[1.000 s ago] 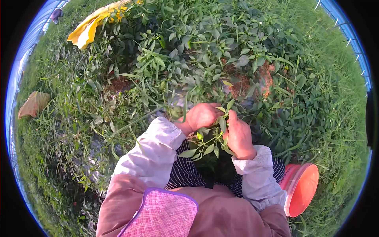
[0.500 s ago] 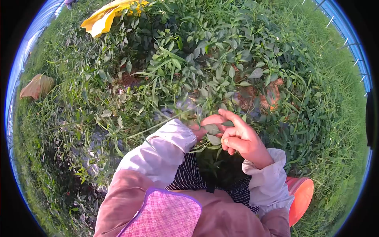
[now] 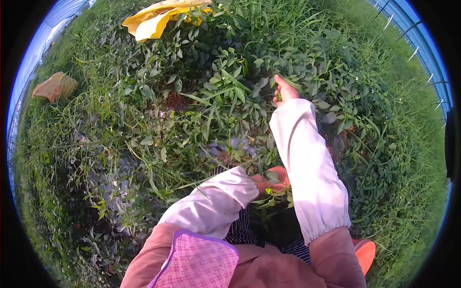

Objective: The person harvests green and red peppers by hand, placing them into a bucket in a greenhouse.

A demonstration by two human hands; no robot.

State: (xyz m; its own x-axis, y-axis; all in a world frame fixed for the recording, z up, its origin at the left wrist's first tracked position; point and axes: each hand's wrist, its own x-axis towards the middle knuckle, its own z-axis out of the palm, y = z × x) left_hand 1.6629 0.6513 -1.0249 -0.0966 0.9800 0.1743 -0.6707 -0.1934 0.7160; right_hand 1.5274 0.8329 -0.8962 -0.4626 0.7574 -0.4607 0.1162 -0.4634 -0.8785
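Observation:
My right hand [image 3: 288,91] reaches forward into the leafy pepper plants [image 3: 230,79]. Its fingers are curled round a small bright green pepper [image 3: 279,97], mostly hidden, and the thumb points up along the leaves. Closer to my body, my left hand [image 3: 281,178] is low between my knees, palm side turned inward. A leaf [image 3: 272,177] crosses it, and a green pepper [image 3: 269,190] shows at its lower edge; the fingers are closed and partly covered.
A yellow bag [image 3: 158,21] lies on the foliage ahead, and a tan bag [image 3: 55,87] to the left. Tall grass [image 3: 408,158] grows on the right. An orange boot [image 3: 366,254] shows by my right arm. Blue-framed sheeting [image 3: 408,29] curves along the right edge.
My right hand has left the spot beside my left hand and stretched forward into the plants. My left hand has dropped slightly lower. The view has shifted a little.

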